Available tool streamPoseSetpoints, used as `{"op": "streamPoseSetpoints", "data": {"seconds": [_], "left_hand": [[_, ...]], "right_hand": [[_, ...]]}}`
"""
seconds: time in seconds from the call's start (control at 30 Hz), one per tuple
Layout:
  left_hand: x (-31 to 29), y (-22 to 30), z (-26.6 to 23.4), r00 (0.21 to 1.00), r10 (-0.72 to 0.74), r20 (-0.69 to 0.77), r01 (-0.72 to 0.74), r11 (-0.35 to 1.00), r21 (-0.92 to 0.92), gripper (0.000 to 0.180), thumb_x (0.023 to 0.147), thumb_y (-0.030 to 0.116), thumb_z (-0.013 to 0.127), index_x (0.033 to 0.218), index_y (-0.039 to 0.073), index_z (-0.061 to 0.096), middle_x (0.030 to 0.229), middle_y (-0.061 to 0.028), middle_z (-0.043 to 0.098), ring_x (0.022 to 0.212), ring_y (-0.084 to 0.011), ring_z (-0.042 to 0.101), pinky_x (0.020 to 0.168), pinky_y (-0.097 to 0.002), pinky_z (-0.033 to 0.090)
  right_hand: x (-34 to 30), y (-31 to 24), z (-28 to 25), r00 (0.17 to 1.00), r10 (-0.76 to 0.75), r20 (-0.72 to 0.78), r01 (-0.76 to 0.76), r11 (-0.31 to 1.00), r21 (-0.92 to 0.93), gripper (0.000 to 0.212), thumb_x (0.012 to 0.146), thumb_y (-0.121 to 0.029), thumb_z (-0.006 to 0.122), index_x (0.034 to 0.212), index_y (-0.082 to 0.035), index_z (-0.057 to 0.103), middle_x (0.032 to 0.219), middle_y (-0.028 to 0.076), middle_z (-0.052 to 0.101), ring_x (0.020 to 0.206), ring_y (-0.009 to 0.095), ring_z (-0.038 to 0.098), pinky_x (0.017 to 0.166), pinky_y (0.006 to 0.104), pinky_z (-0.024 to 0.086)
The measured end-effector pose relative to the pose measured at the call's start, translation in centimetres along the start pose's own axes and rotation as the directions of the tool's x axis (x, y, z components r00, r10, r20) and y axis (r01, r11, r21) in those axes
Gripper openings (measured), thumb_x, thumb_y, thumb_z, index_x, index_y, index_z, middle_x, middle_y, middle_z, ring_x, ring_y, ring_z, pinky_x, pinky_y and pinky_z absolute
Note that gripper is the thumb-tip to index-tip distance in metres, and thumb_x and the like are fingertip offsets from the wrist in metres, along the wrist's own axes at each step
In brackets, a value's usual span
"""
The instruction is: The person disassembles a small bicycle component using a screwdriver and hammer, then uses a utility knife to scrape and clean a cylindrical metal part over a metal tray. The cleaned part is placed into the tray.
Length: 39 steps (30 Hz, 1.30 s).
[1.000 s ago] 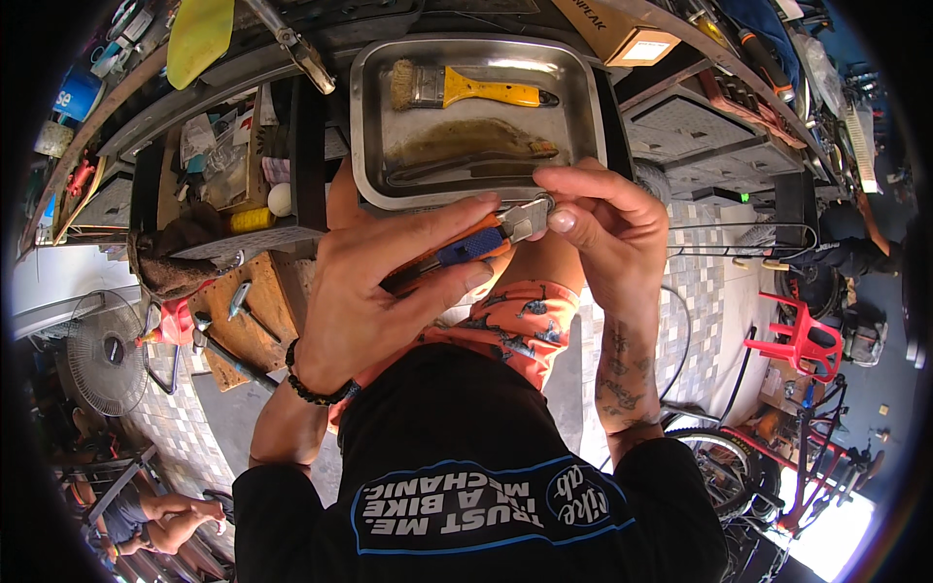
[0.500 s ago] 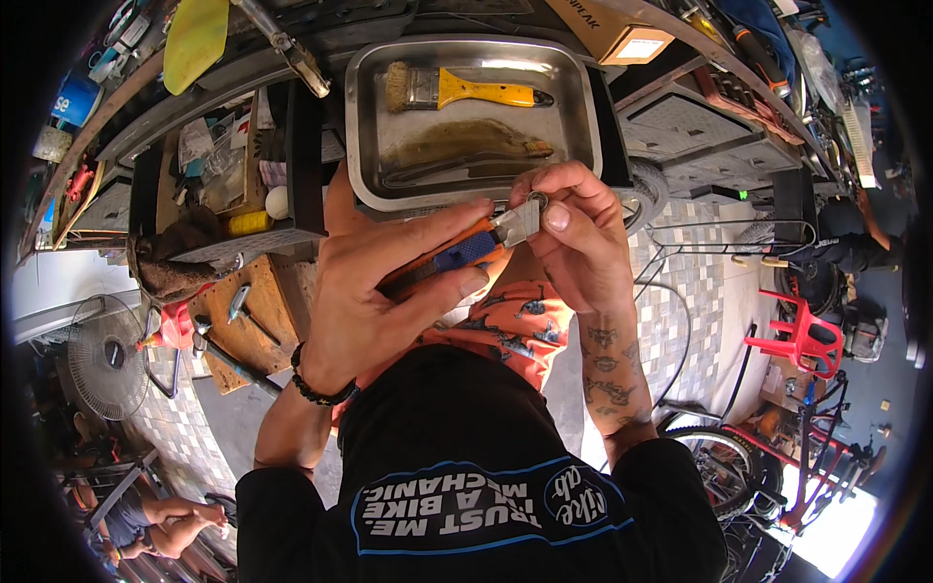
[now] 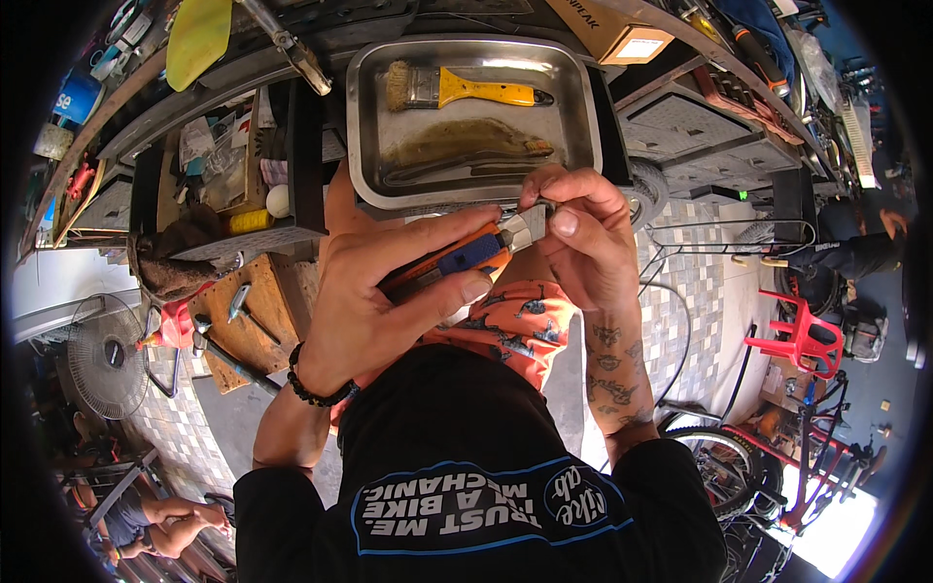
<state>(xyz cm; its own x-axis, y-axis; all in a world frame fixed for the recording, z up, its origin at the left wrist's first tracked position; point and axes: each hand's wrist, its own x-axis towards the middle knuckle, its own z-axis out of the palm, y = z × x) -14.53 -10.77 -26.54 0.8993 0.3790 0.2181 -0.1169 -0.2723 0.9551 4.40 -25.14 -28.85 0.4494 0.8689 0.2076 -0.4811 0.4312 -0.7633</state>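
At twelve o'clock, the tray: brush lying across its upper half, dark fluid pooled below! Over at ten, the open drawer carries a yellow roll and white ball; at nine, a hammer rests on wood.

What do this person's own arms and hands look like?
The left hand and right hand are bare, without gloves. Black short sleeves cover the upper arms. A dark, beaded-looking bracelet circles the left wrist; dark tattoos mark the right forearm.
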Motion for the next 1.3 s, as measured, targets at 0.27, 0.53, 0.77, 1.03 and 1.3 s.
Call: {"op": "streamPoseSetpoints", "data": {"seconds": [0.27, 0.53, 0.77, 1.03, 1.3], "left_hand": [[0.2, 0.1, -0.1, 0.999, 0.041, 0.017, -0.040, 0.999, -0.031, 0.047, 0.091, 0.005, 0.077, 0.136, -0.002, 0.066, 0.118, -0.0127, 0.075, 0.103, -0.0153, 0.070, 0.093, -0.0272, 0.052], [-0.2, 1.7, -0.7, 0.947, -0.301, 0.114, 0.322, 0.898, -0.299, 0.045, 0.094, 0.006, 0.074, 0.138, -0.002, 0.066, 0.102, -0.0039, 0.072, 0.078, -0.0052, 0.057, 0.069, -0.0214, 0.043], [0.2, 0.7, 0.0, 0.999, -0.044, -0.018, 0.042, 0.994, -0.104, 0.045, 0.093, 0.004, 0.074, 0.137, -0.001, 0.067, 0.101, -0.0057, 0.075, 0.081, -0.0067, 0.066, 0.072, -0.0221, 0.051], [-0.5, 0.7, 1.1, 0.995, 0.029, -0.095, -0.026, 0.999, 0.040, 0.051, 0.085, -0.002, 0.079, 0.135, -0.002, 0.068, 0.121, -0.0166, 0.076, 0.107, -0.0173, 0.074, 0.094, -0.0275, 0.055], [-0.4, 0.8, 1.3, 0.990, 0.099, -0.104, -0.096, 0.995, 0.038, 0.051, 0.086, 0.000, 0.081, 0.135, 0.000, 0.068, 0.117, -0.0167, 0.077, 0.105, -0.0192, 0.076, 0.089, -0.0282, 0.059]], "right_hand": [[-0.1, -0.5, -0.1, 1.000, -0.024, -0.005, 0.023, 0.995, -0.092, 0.022, 0.089, 0.007, 0.074, 0.110, 0.002, 0.077, 0.113, 0.019, 0.074, 0.107, 0.025, 0.071, 0.099, 0.0373, 0.055], [0.0, -1.3, -0.1, 0.994, -0.098, 0.055, 0.111, 0.930, -0.349, 0.020, 0.091, 0.009, 0.073, 0.108, 0.002, 0.078, 0.111, 0.019, 0.074, 0.099, 0.022, 0.073, 0.088, 0.0324, 0.060], [0.0, -0.9, 0.3, 0.989, -0.145, 0.020, 0.144, 0.931, -0.335, 0.019, 0.090, 0.009, 0.073, 0.107, 0.002, 0.077, 0.109, 0.020, 0.074, 0.098, 0.021, 0.073, 0.088, 0.0322, 0.060], [-0.5, 0.3, 0.6, 0.990, -0.126, -0.070, 0.116, 0.985, -0.126, 0.022, 0.089, 0.010, 0.073, 0.110, 0.004, 0.076, 0.113, 0.019, 0.073, 0.105, 0.024, 0.071, 0.094, 0.0347, 0.057], [-0.8, 0.0, 0.7, 0.997, -0.035, -0.075, 0.033, 0.999, -0.028, 0.019, 0.090, 0.004, 0.075, 0.109, 0.004, 0.073, 0.112, 0.017, 0.072, 0.106, 0.024, 0.069, 0.096, 0.0356, 0.055]]}}
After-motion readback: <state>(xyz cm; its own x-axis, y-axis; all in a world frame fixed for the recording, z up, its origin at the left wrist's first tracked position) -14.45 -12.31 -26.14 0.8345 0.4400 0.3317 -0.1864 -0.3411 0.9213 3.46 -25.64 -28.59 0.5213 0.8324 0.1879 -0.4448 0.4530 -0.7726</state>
